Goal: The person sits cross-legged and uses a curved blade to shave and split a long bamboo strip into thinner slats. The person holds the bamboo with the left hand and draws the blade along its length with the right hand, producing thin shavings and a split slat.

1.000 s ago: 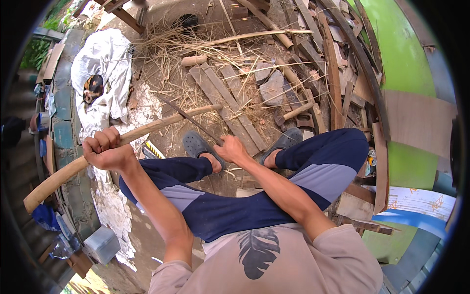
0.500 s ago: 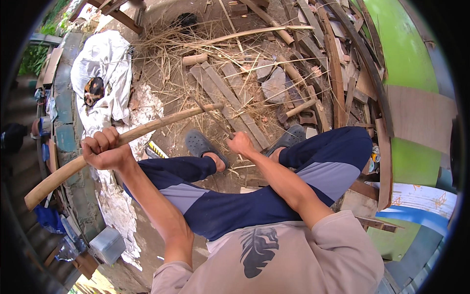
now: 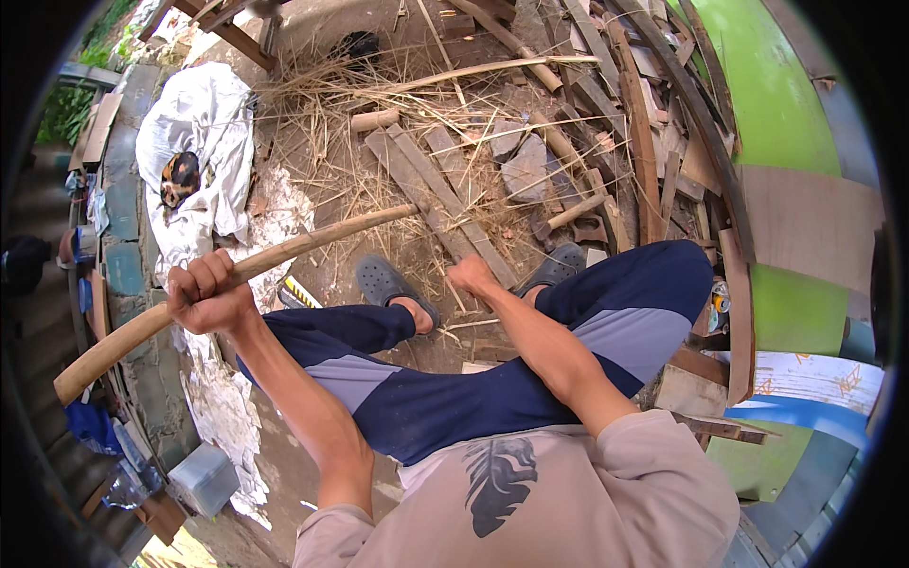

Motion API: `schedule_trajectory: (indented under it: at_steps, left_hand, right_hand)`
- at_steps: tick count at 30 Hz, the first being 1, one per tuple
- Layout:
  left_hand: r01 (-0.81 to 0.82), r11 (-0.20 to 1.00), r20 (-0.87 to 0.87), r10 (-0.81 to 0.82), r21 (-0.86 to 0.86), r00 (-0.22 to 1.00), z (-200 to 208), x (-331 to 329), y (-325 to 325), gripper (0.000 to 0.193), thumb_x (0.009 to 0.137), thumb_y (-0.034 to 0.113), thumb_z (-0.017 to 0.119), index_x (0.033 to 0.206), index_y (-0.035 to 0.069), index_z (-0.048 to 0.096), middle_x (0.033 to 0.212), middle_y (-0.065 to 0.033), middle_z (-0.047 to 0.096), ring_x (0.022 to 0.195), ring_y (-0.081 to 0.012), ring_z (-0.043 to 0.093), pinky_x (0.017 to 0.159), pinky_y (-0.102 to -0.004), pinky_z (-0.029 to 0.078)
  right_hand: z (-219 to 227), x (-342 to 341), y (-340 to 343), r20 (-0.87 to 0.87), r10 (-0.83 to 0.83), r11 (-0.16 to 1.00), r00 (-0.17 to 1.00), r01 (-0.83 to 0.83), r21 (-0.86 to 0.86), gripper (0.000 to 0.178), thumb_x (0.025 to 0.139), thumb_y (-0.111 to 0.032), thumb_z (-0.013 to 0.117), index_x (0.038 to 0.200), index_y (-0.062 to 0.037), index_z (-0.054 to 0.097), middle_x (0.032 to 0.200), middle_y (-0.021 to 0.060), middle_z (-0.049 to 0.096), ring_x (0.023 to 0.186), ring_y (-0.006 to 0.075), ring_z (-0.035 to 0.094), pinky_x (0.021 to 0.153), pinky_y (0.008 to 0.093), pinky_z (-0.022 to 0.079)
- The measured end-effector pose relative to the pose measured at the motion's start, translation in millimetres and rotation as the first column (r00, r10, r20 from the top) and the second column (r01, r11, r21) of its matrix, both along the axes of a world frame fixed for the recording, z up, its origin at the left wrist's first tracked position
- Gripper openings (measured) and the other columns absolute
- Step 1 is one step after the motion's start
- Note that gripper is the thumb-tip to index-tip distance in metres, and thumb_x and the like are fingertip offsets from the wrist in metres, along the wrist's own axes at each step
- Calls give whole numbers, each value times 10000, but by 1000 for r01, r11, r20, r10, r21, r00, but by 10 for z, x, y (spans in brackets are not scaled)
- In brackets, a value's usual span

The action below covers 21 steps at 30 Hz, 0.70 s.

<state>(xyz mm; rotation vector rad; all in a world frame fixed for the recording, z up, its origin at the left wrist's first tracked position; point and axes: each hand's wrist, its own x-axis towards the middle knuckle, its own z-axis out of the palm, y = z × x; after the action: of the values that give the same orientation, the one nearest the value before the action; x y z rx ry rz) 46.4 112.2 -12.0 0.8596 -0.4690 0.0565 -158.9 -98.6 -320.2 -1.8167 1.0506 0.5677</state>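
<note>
My left hand (image 3: 210,292) is wrapped round a long, slightly curved wooden stick (image 3: 322,235). The stick slants from the lower left, thick end down, toward its thinner tip above the planks. My right hand (image 3: 471,275) is closed in front of my knees, near the lower end of the wooden planks (image 3: 426,194). A thin dark-bladed knife showed in this fist a moment before; its blade is now hard to make out against the planks. The stick's tip is apart from my right hand.
Straw-like shavings (image 3: 322,104) litter the ground ahead. Stones (image 3: 526,167) and a woodpile (image 3: 644,123) lie to the right, beside a green panel (image 3: 767,85). At left, a dark-and-orange animal (image 3: 180,178) rests on white cloth (image 3: 204,114). A clear plastic box (image 3: 204,476) stands lower left.
The stick's tip has shifted slightly left and down, with my left hand moving a little right. My right hand has moved slightly right, and the blade no longer stands out beside the stick.
</note>
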Motion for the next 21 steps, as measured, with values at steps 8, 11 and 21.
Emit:
schedule_trajectory:
  at_steps: [8, 11, 21]
  left_hand:
    - [85, 996, 34, -85, 0, 996, -5, -9, -12, 362, 882, 280, 444, 610, 177, 230, 478, 52, 157, 436, -88, 116, 465, -286, 157]
    - [102, 995, 36, -102, 1, 994, 13, -7, -40, 358, 877, 275, 451, 611, 177, 233, 478, 52, 161, 435, -88, 117, 468, -289, 161]
    - [127, 992, 16, -127, 4, 992, 16, 14, -39, 355, 856, 278, 468, 606, 180, 237, 477, 54, 161, 445, -90, 125, 494, -289, 177]
  right_hand:
    - [623, 204, 20, 143, 145, 988, 979, -151, 33, 420, 726, -264, 582, 997, 50, 653, 1021, 302, 621, 1001, 417, 605, 846, 439, 490]
    - [335, 259, -139, 24, 101, 994, 995, -102, 36, 416, 726, -260, 586, 994, 50, 654, 1019, 283, 632, 1000, 397, 613, 836, 426, 495]
    - [449, 225, -217, 167, 217, 976, 962, -213, -40, 422, 733, -290, 582, 930, 74, 661, 946, 294, 638, 913, 372, 643, 778, 417, 511]
